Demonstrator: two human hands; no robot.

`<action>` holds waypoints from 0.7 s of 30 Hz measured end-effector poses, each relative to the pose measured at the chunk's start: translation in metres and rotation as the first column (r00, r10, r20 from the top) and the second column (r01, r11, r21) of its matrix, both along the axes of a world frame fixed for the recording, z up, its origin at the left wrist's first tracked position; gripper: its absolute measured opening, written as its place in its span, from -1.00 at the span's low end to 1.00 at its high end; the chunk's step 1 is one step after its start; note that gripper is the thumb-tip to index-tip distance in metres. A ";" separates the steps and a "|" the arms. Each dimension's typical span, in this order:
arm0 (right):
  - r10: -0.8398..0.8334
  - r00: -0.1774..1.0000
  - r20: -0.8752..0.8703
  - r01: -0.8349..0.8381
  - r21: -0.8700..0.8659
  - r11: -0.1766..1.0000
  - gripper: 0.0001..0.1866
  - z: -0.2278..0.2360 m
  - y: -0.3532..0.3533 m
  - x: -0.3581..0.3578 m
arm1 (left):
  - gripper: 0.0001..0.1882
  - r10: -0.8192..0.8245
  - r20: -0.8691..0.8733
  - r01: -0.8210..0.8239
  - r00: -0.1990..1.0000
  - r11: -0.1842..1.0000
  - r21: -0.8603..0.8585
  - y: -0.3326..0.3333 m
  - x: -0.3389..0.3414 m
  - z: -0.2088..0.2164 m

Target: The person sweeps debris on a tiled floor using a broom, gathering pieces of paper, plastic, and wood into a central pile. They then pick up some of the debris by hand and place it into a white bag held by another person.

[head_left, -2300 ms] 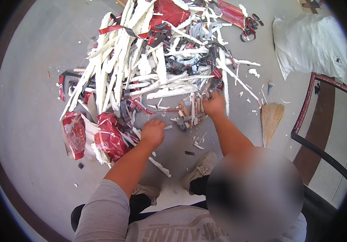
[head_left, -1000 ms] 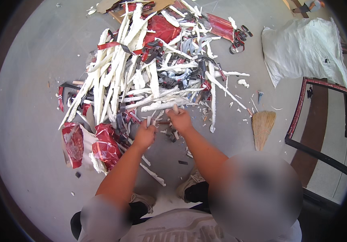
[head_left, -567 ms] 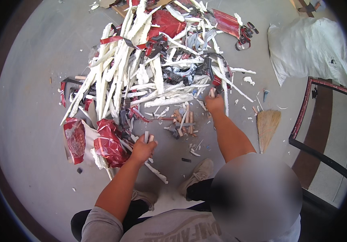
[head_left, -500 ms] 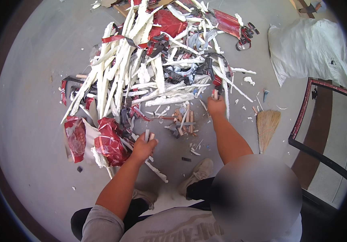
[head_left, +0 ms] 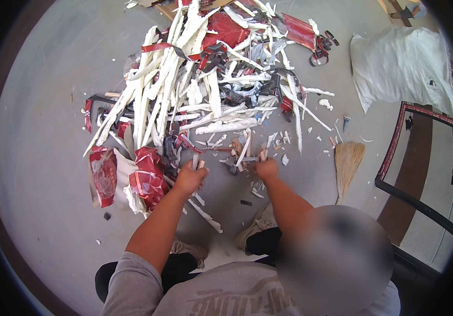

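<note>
In my left hand [head_left: 188,179], closed in front of the heap, stick up short pale wood pieces [head_left: 195,160]. My right hand [head_left: 267,169] grips another small wood piece [head_left: 263,154] just right of a little pile of wood offcuts [head_left: 238,146]. A heap of long white foam strips [head_left: 169,87] lies beyond both hands, tangled with red plastic film [head_left: 226,30] and dark strips. Crumpled red wrapping [head_left: 149,176] rests left of my left hand. What my palms and curled fingers cover is hidden.
A straw broom head [head_left: 348,163] lies to the right. Behind it stands a bulky white sack [head_left: 405,68]. A black frame with red tape [head_left: 392,142] lies at the far right. Foam crumbs and a dark scrap [head_left: 246,203] dot the grey floor near my shoes [head_left: 260,221].
My right hand has come down and left from the heap's right edge to the offcut pile, still gripping wood. My left hand has risen slightly with its pieces.
</note>
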State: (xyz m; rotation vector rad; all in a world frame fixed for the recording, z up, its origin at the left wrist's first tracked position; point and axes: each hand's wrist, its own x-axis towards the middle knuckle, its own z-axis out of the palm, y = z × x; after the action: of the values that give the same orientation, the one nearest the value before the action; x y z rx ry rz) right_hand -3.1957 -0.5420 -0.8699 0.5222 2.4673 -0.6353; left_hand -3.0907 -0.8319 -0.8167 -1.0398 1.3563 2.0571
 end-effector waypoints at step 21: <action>0.178 0.916 0.360 0.056 -0.553 0.831 -0.57 0.129 -0.151 0.048 | -0.65 0.182 -0.043 -0.114 0.982 0.767 0.632 -0.008 0.000 0.005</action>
State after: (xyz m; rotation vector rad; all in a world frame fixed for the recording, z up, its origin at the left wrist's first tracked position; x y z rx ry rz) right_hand -3.1476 -0.6933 -0.7413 0.2947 1.7892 -1.0557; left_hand -3.0912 -0.8397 -0.8115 -0.7562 0.5319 2.4491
